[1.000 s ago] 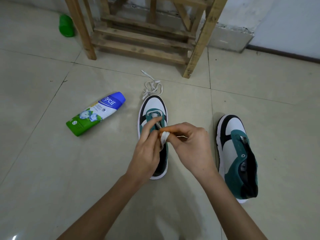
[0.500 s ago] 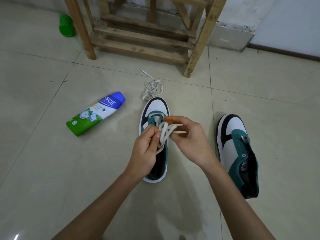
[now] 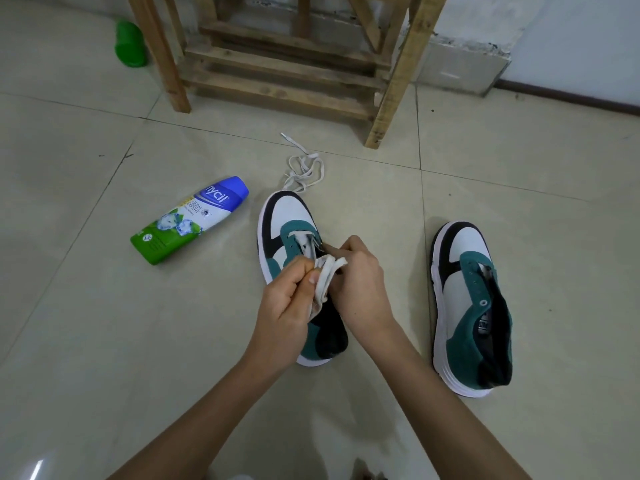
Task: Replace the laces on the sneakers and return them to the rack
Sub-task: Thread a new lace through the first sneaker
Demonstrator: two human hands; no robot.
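Two white, teal and black sneakers lie on the tiled floor. Over the left sneaker [image 3: 278, 220], both hands meet above its tongue. My left hand [image 3: 287, 299] pinches a bunched white lace [image 3: 325, 275] that runs down to the sneaker's front eyelets. My right hand [image 3: 360, 282] is closed on the same lace from the other side. The right sneaker [image 3: 467, 299] lies apart at the right with no lace in its eyelets. A second loose white lace [image 3: 304, 168] is coiled on the floor just beyond the left sneaker's toe. The wooden rack [image 3: 287, 64] stands behind it.
A green and blue powder bottle [image 3: 188, 220] lies on its side left of the left sneaker. A green plastic object [image 3: 130, 45] sits by the rack's left leg. A grey wall base [image 3: 460, 69] runs behind the rack at the right.
Both hands have drawn back toward me along the sneaker, and the lace that was spread between the fingers is now bunched between the two hands. The sneakers and bottle lie as before.
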